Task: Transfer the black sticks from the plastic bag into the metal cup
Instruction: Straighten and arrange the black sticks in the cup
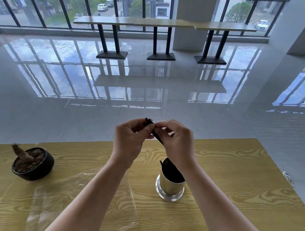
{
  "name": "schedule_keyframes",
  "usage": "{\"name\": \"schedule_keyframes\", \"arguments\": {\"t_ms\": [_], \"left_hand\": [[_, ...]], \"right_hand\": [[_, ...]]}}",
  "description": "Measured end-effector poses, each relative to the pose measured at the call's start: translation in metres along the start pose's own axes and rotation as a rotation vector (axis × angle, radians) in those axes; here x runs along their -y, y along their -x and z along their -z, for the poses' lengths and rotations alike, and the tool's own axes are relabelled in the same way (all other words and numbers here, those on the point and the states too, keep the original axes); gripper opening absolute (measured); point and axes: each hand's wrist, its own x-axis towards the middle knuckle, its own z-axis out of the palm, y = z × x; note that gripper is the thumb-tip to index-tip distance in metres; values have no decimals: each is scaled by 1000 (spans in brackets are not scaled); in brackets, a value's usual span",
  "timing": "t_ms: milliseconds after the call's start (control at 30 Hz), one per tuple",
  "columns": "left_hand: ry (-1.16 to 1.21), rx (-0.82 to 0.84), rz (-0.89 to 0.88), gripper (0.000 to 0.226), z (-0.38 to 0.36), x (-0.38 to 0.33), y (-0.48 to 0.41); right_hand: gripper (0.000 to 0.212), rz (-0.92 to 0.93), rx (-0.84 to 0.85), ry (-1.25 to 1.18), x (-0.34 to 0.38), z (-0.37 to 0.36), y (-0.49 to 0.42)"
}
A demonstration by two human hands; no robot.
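Both hands are raised above the far edge of the wooden table (234,174). My left hand (130,139) and my right hand (177,140) together pinch a small bundle of black sticks (156,134), whose top ends poke out above my left fingers. Below my right wrist stands the shiny metal cup (168,186), upright, with dark sticks leaning inside it. The clear plastic bag (82,191) lies flat on the table under my left forearm; I cannot tell whether sticks remain in it.
A black round pot (33,163) with soil and a dry stump sits at the table's left. A crumpled scrap (288,178) lies at the right edge. Beyond the table are a glossy tiled floor, bar tables (162,25) and windows.
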Motion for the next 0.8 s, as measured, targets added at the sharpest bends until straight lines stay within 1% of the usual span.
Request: {"name": "schedule_keyframes", "arguments": {"t_ms": [167, 267, 333, 400, 433, 500, 567, 633, 667, 700, 733, 800], "left_hand": [[55, -16, 34, 7, -2, 2, 2], [58, -39, 35, 7, -3, 2, 3], [66, -69, 28, 6, 0, 0, 3], [112, -115, 29, 6, 8, -1, 0], [154, -143, 36, 6, 13, -2, -1], [280, -193, 62, 5, 24, -3, -3], [398, -228, 87, 5, 30, -3, -3], [444, -268, 98, 11, 29, -1, -2], [454, -289, 98, 15, 27, 2, -1], [457, -309, 92, 18, 26, 3, 0], [456, -324, 83, 19, 25, 4, 1], [457, -318, 81, 18, 15, 7, 6]], "right_hand": [[14, 23, 12, 86, 1, 4, 1], [17, -40, 21, 93, 3, 6, 2], [20, -15, 1, 132, 1, 11, 3], [20, 14, -65, 139, -6, 21, 5], [18, -12, -117, 103, -11, 27, 8], [16, -106, -253, -24, -20, 36, 20], [20, -233, -385, -125, -27, 35, 36], [15, -364, -454, -245, -32, 31, 51], [16, -424, -445, -355, -32, 29, 56], [25, -481, -392, -487, -30, 26, 60], [39, -534, -291, -587, -28, 22, 63], [65, -617, -44, -680, -23, 20, 67]]}}
